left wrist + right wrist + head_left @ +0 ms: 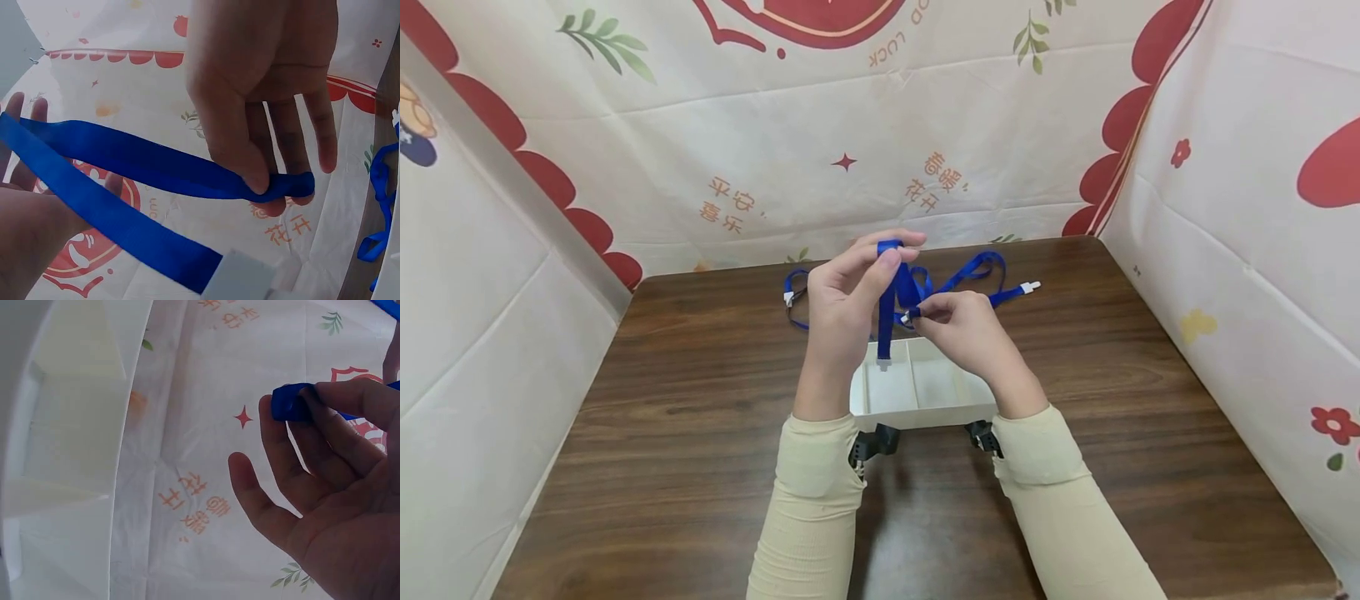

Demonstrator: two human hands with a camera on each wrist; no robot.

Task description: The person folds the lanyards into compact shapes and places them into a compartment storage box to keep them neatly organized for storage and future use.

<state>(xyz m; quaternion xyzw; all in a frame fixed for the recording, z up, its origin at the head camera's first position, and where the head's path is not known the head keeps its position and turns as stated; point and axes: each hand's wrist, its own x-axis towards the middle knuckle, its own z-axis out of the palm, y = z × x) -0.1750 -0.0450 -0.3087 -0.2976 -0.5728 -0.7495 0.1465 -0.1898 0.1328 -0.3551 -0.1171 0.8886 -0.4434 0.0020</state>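
My left hand (pixel 838 304) is raised above the white divided box (pixel 925 418) and holds a blue lanyard strap (pixel 886 321) between thumb and fingers. One length of it hangs straight down, ending in a pale clip (pixel 883 364) over a compartment. Lower and to the right, my right hand (pixel 973 333) pinches a folded end of blue strap. Its thumb and fingers close on the fold (pixel 289 403) in the right wrist view, with the little finger apart. In the left wrist view the strap (pixel 144 159) stretches between both hands, and the white clip (pixel 237 278) is close to the camera.
Behind the hands, more blue lanyard (pixel 977 267) lies loosely heaped on the brown table (pixel 700 417), with a white clip (pixel 1030 287) on the right. Another white clip (pixel 788 297) with a dark cord lies left. Printed cloth (pixel 850 125) walls the back and sides.
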